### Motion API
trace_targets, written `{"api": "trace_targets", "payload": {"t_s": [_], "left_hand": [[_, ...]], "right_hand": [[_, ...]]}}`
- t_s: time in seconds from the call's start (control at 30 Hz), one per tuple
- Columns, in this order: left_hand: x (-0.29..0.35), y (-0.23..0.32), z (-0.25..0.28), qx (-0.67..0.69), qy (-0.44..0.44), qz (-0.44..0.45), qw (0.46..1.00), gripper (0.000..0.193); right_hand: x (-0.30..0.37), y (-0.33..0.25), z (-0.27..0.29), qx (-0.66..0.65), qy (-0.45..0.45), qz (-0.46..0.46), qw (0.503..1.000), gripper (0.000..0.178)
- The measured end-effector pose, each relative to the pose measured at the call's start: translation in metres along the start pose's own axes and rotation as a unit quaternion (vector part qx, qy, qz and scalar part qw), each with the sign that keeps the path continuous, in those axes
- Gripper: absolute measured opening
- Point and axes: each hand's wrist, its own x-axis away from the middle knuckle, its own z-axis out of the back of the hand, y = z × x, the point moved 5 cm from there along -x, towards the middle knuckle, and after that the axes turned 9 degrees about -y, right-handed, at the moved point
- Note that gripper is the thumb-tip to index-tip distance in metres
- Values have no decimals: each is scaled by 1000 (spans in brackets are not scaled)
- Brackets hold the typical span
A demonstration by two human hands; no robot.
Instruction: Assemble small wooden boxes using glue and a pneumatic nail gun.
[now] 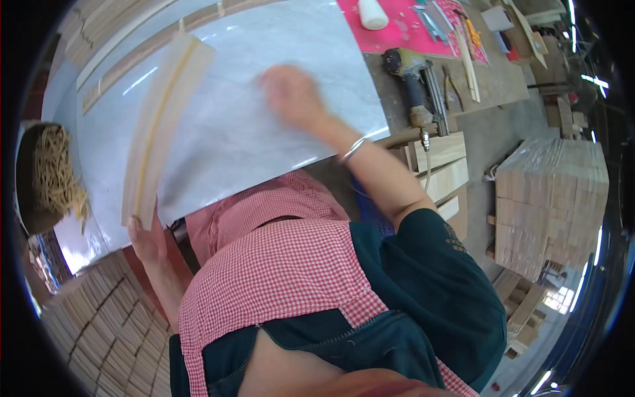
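Note:
My left hand [147, 239] grips the near end of a long pale wooden slat [162, 122], thumb on top. A yellowish line runs down the middle of the slat. It lies slanted along the left part of a shiny white tabletop [238, 112], its near end reaching past the front edge. Over the middle of the tabletop is my right hand [291, 96], apart from the slat. Motion smears its fingers, and I cannot make out anything in them.
Rubber bands fill a dark container [49, 175] at the left. At right are a nail gun [413, 86] with an air hose, pliers [452, 86] and a white bottle [373, 14] on a pink sheet. Slats are stacked lower left [112, 331]; a wrapped wood stack [549, 205] stands far right.

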Motion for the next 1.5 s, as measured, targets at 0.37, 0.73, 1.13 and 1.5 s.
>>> {"api": "trace_targets", "payload": {"t_s": [0.37, 0.73, 1.13, 1.5], "left_hand": [[-72, -17, -94, -506, -203, 84, 834, 104], [-87, -16, -102, -564, -235, 94, 786, 108], [-64, -23, -105, -515, -205, 109, 825, 90], [-51, -13, -108, -554, -140, -94, 815, 41]], "right_hand": [[-8, 104, 269, 263, 298, -309, 864, 47], [385, 171, 305, 223, 99, -786, 567, 89], [433, 154, 308, 214, 262, -752, 565, 75], [91, 34, 270, 108, 129, -231, 958, 75]]}}
